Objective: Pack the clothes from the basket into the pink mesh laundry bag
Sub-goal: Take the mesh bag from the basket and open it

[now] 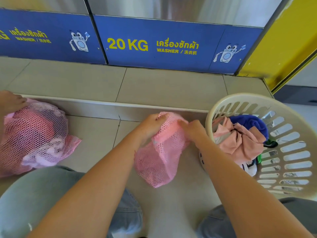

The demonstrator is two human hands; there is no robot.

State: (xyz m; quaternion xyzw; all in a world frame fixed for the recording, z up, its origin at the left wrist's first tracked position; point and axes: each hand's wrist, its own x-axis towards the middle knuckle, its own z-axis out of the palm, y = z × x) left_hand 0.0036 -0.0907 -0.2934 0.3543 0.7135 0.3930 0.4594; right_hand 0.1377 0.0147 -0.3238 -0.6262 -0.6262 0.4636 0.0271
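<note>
Laundromat floor, washer fronts.
Two steel washers (171,7) side by side at top, each with a blue panel (163,45); right one reads "20 KG WASHER" in yellow, cartoon washer beside it. Beige tiles (163,86) form a raised step under them, lower tiled floor in front. Yellow wall (283,48) at right. Bright, even light.

Pink mesh laundry bag (159,157): honeycomb netting, limp, apparently empty, held up by its mouth end above the floor, body hanging down and crumpled. Basket (281,170): cream plastic, round, slotted wall, tipped toward the viewer, just right of the bag. Clothes (240,143): peach, blue, green and white garments, heaped loosely inside the basket.
</note>
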